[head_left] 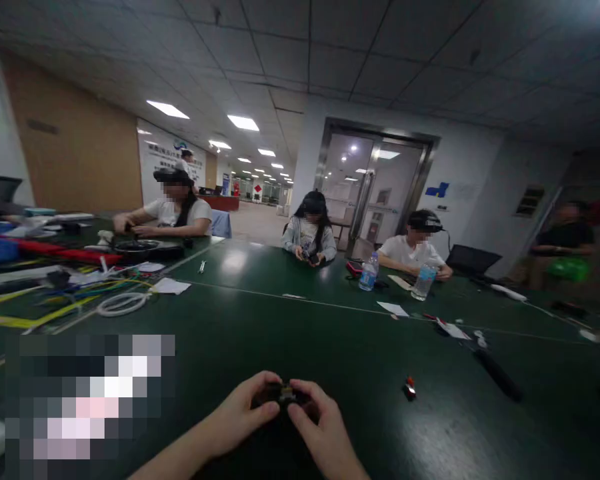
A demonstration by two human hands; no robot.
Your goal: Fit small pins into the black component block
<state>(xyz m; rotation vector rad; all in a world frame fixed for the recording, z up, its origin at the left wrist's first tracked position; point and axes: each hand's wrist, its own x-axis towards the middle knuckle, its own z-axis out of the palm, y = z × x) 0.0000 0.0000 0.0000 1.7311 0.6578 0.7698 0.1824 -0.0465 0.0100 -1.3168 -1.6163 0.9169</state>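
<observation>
Dark part (287, 394) bridges left hand (245, 408) and right hand (323, 415), tabletop seam (340, 305) well ahead.

Held piece (287, 395): mostly dark and matt, dull metallic glint at middle; too dim to be sure.
Tabletop (220, 340): smooth, semi-gloss, light pooling in soft patches.
Water bottles (369, 275): clear plastic, glossy.
Loose papers (171, 286): thin, matt.
Cable coil (123, 313): smooth sheath, plastic-looking.
Small tool (202, 267): bright, metal-looking.
Door frame (380, 128): metal, satin sheen.
Door panes (347, 163): glass, smooth, reflective.
Wall panel (80, 140): wood-look, matt.
Shirts (397, 251): soft cloth, matt.
Green bag (569, 269): thin plastic by the look, slightly shiny.
</observation>
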